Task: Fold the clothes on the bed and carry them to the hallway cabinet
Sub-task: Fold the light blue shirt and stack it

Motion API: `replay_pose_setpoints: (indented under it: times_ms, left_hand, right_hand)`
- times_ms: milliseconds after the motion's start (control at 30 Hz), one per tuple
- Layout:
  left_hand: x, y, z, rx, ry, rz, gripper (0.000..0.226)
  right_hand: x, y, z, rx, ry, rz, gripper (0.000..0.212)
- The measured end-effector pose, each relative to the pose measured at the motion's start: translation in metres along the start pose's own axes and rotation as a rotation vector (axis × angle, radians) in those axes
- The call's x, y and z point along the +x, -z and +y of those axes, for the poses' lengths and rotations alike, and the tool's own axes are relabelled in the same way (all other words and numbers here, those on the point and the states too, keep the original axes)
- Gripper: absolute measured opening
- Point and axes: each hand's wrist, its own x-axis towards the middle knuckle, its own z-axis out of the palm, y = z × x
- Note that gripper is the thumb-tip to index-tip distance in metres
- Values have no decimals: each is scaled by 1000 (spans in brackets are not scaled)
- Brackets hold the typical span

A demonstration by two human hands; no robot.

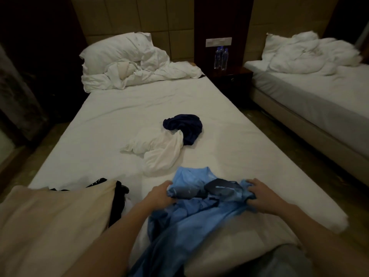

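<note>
A light blue shirt with a dark print lies bunched at the near end of the bed and hangs over its front edge. My left hand grips the shirt's left side and my right hand grips its right side. Farther up the white sheet lies a crumpled white garment, and a dark navy garment touches its far end. At the near left a beige garment covers part of a black one.
A white pillow and bunched duvet fill the head of the bed. Two water bottles stand on a dark nightstand between this bed and a second bed on the right. Floor runs along both sides.
</note>
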Motion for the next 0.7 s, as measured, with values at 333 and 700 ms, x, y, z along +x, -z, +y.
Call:
replay_pose_setpoints:
  times_ms: [333,700]
  left_hand:
    - [-41,27,-34,454,464,-325,81]
    - [58,-41,41,323,-363,95,67]
  right_hand:
    - [4,-24,-23,30,-246,134,43]
    - [41,-34,-70,288,-369,231,64]
